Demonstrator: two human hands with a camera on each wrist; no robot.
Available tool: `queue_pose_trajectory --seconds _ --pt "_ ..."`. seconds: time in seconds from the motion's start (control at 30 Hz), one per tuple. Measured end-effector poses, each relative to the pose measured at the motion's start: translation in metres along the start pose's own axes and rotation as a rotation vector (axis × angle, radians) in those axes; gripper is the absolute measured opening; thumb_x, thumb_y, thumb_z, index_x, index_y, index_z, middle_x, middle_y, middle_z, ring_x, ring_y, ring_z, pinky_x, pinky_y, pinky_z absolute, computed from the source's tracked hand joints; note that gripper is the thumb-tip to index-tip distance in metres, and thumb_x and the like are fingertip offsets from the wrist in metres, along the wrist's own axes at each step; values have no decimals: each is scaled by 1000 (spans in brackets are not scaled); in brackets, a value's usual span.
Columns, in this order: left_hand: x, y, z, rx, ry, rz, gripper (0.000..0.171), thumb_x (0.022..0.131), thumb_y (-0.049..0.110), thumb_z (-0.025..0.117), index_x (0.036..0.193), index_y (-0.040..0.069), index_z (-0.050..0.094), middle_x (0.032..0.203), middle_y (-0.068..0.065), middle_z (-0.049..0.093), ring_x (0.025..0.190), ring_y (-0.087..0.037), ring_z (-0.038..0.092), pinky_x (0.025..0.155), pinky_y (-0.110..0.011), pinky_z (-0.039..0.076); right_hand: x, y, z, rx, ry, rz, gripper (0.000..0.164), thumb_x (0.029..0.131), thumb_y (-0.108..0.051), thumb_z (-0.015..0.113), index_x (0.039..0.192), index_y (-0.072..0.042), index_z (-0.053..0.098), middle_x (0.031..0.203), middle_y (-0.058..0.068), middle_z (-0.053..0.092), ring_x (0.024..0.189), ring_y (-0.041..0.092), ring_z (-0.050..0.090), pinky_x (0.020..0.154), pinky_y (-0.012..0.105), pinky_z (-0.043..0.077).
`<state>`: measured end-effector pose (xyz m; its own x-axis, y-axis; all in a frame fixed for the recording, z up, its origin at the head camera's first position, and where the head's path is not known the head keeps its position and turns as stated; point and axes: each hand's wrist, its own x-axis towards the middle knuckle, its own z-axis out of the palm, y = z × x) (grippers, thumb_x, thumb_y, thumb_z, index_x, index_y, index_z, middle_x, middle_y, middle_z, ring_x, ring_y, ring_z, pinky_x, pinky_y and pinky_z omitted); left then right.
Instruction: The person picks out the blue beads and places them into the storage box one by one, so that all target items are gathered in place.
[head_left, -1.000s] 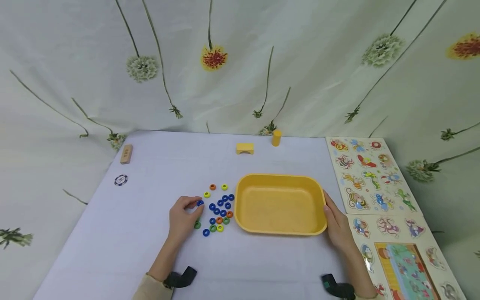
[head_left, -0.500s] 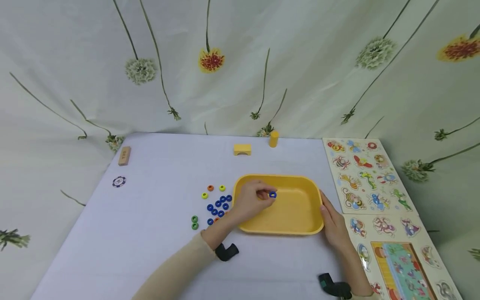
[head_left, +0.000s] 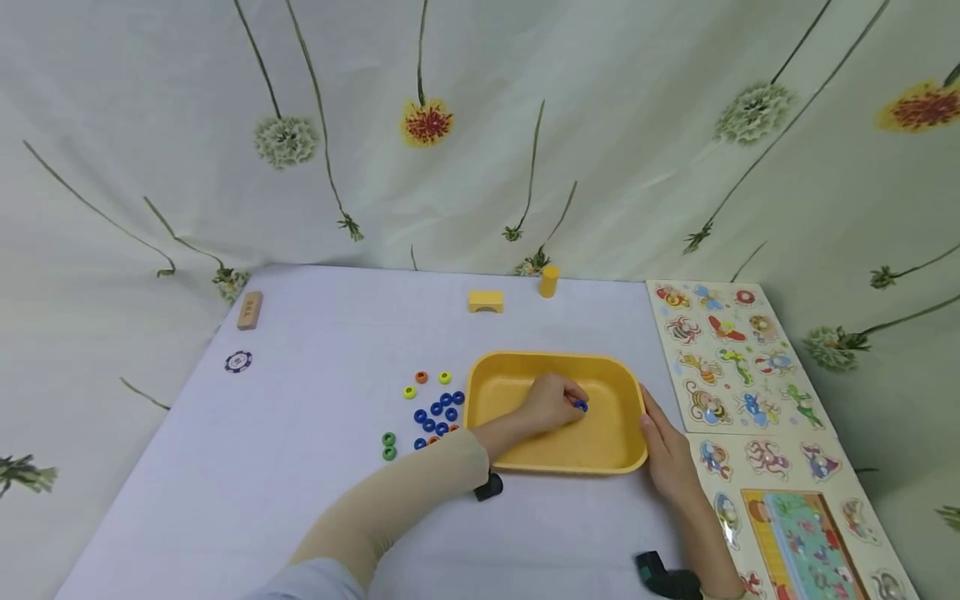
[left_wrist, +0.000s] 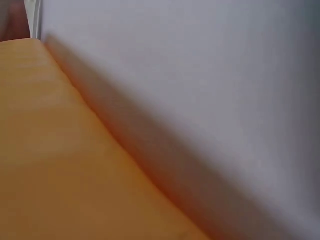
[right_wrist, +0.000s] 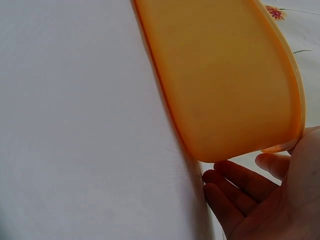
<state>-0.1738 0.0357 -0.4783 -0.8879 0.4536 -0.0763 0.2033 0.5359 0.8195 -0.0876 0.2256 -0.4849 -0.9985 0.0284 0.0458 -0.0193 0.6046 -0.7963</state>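
Inside the yellow tray [head_left: 525,457], toward its right half, my left hand [head_left: 549,402] pinches a small blue ring-shaped bead [head_left: 581,406] between thumb and fingers. My right hand [head_left: 670,454] holds the tray's right end, thumb at the rim and fingers against the outer wall. The right wrist view shows those fingers [right_wrist: 245,187] close under the tray's corner. Left of the tray lie several loose blue beads [head_left: 437,408], with yellow, orange and green beads [head_left: 388,438] around them; my left forearm hides part of the group. The left wrist view shows mostly the tray's outer side [left_wrist: 60,150].
A yellow arch block [head_left: 486,302] and a yellow cylinder [head_left: 549,282] stand at the table's back. A wooden block [head_left: 251,310] and a poker chip [head_left: 238,362] lie at the left. Picture boards [head_left: 738,358] cover the right side.
My left hand has carried the blue bead from the loose beads at the left, over the rim, and down into the tray. My right hand has stayed at the tray's right end.
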Motion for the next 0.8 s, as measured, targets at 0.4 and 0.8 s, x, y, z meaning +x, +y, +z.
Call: queue_pose_trajectory --seconds 0.4,0.8 --pt "-26 15 -12 276 10 142 35 72 21 70 104 10 64 87 3 58 74 -5 50 67 -15 41 0 0 3 16 -3 0 42 96 -34 28 138 -38 22 142 -4 31 131 19 29 102 40 27" --pt "-118 -22 -113 -17 370 185 42 74 20 70 114 15 58 105 -2 58 89 -15 54 80 -42 46 0 2 2 0 0 9 42 96 -36 28 137 -39 22 143 -5 30 131 19 28 102 42 26"
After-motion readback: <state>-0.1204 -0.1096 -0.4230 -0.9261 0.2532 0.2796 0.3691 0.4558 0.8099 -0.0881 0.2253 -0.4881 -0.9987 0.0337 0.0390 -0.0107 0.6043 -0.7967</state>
